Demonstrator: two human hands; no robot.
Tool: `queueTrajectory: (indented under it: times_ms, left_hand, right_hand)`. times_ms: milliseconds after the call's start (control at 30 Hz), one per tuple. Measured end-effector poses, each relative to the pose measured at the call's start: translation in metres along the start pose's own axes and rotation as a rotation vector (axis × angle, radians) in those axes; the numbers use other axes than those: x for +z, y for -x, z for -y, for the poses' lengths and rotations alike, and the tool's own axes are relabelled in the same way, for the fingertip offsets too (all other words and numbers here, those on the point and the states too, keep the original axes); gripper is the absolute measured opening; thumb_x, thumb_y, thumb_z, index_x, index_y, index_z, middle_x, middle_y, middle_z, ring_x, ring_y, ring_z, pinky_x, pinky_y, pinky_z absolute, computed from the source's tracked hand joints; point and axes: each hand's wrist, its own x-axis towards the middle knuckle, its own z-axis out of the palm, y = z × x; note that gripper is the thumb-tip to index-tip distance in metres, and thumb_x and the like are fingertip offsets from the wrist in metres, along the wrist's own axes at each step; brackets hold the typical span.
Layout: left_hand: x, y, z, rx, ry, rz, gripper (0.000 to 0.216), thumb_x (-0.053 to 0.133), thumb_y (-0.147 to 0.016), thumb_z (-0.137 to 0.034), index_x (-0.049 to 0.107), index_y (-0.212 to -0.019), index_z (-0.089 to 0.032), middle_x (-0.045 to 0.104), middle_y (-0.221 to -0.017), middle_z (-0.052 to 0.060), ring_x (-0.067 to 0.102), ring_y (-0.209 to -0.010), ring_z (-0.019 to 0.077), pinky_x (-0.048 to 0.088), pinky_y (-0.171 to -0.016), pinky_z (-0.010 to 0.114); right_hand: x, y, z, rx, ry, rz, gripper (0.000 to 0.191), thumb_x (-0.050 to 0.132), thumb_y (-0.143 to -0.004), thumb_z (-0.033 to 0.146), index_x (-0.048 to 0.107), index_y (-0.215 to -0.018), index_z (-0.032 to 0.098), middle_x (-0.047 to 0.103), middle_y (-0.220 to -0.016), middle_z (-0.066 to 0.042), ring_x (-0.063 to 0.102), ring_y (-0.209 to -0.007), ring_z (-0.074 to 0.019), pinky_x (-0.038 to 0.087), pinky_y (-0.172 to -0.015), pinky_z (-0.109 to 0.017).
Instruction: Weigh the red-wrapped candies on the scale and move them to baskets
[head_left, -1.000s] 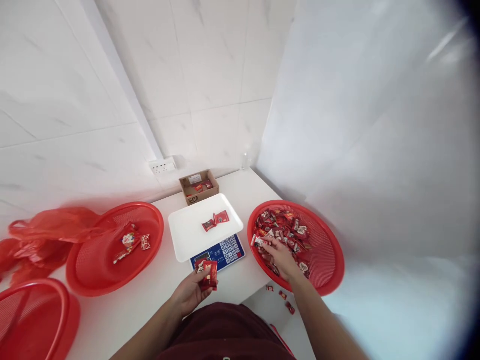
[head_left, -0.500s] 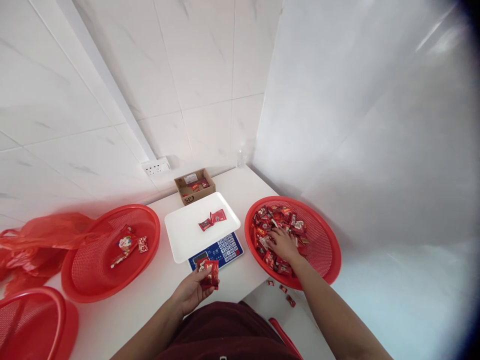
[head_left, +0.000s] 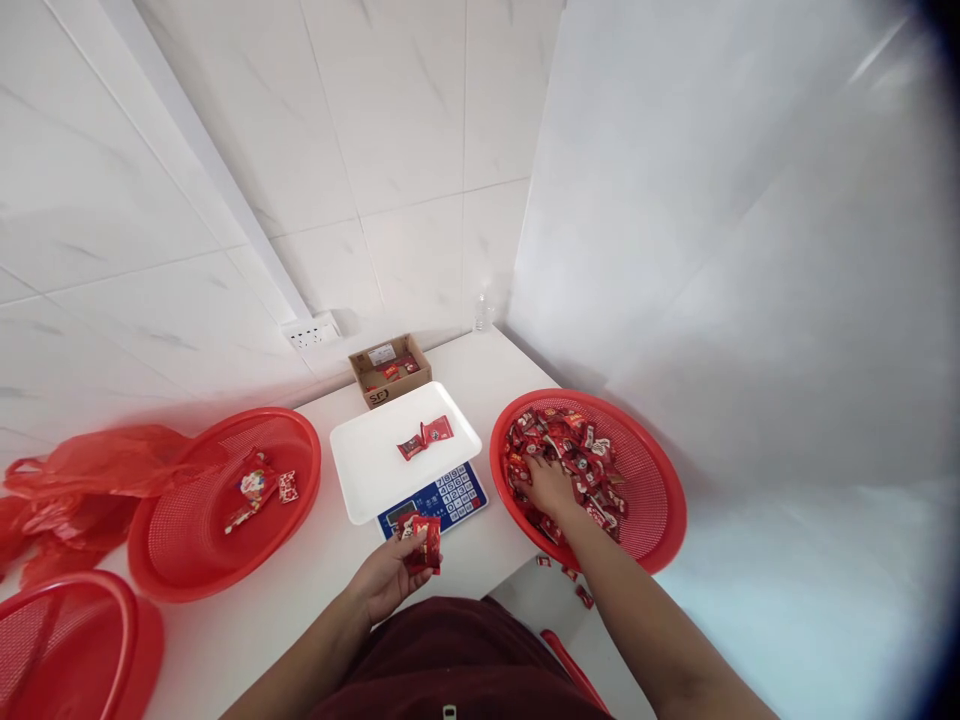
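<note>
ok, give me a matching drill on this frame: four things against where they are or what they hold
1 left hand
2 right hand
3 white tray
4 cardboard box

A behind the scale
B in the heaped red basket
C carries two sweets
D grips red packets

Pairs: 1-D, 2-B, 3-C, 4-A

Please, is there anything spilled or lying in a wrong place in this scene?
Yes. A few loose candies lie off the table, down on the floor just below the near rim of the full basket where the right hand digs. They look spilled out of it.
</note>
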Motion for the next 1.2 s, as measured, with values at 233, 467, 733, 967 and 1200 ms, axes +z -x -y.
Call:
queueTrajectory:
  times_ms: [233, 467, 733, 967, 1200]
  left_hand:
    - [-0.005, 0.002, 0.002, 0.003, 0.0, -0.011, 0.021, 0.061, -0.082, -0.024, 0.051, -0.097, -0.015, 0.068, -0.075, 0.005, 0.067, -0.063, 0.0133, 0.051, -0.054, 0.019]
    - [-0.007, 0.004, 0.004, 0.001, -0.008, -0.018, 0.021, 0.06, -0.083, -0.024, 0.05, -0.098, -0.015, 0.068, -0.075, 0.006, 0.067, -0.064, 0.0133, 0.051, -0.054, 0.019]
    - [-0.007, 0.004, 0.003, 0.012, -0.012, -0.02, 0.021, 0.061, -0.082, -0.024, 0.05, -0.098, -0.016, 0.068, -0.076, 0.006, 0.067, -0.064, 0.0136, 0.051, -0.055, 0.02]
    - [-0.01, 0.006, 0.005, -0.007, 0.029, -0.026, 0.02, 0.06, -0.083, -0.024, 0.05, -0.097, -0.016, 0.067, -0.074, 0.005, 0.066, -0.063, 0.0135, 0.05, -0.053, 0.02]
    - [-0.008, 0.006, 0.006, 0.039, 0.083, 0.033, 0.022, 0.061, -0.078, -0.013, 0.052, -0.098, -0.014, 0.068, -0.078, 0.007, 0.067, -0.068, 0.0161, 0.052, -0.064, 0.025]
  right_hand:
    - [-0.009, 0.005, -0.01, 0.119, -0.006, -0.134, 0.046, 0.042, -0.082, 0.018, 0.051, -0.127, 0.022, 0.052, -0.129, -0.015, 0.044, -0.118, -0.0316, 0.032, -0.096, -0.048]
    - [0.0, 0.003, 0.02, 0.02, -0.468, -0.012, 0.052, 0.043, -0.086, 0.042, 0.044, -0.133, 0.019, 0.059, -0.124, -0.013, 0.053, -0.114, -0.025, 0.036, -0.097, -0.038]
    - [-0.014, 0.002, -0.001, 0.093, -0.49, -0.009, 0.04, 0.046, -0.076, 0.016, 0.058, -0.114, 0.015, 0.067, -0.106, -0.014, 0.06, -0.102, -0.0257, 0.041, -0.091, -0.036]
    - [-0.059, 0.007, 0.04, 0.033, -1.247, -0.05, 0.037, 0.053, -0.076, 0.032, 0.056, -0.111, 0.022, 0.067, -0.102, -0.004, 0.062, -0.092, -0.0198, 0.049, -0.083, -0.035]
    - [-0.057, 0.027, 0.109, -0.063, -1.316, 0.213, 0.053, 0.064, -0.072, 0.04, 0.053, -0.122, 0.026, 0.064, -0.108, -0.005, 0.059, -0.101, -0.0205, 0.046, -0.089, -0.037]
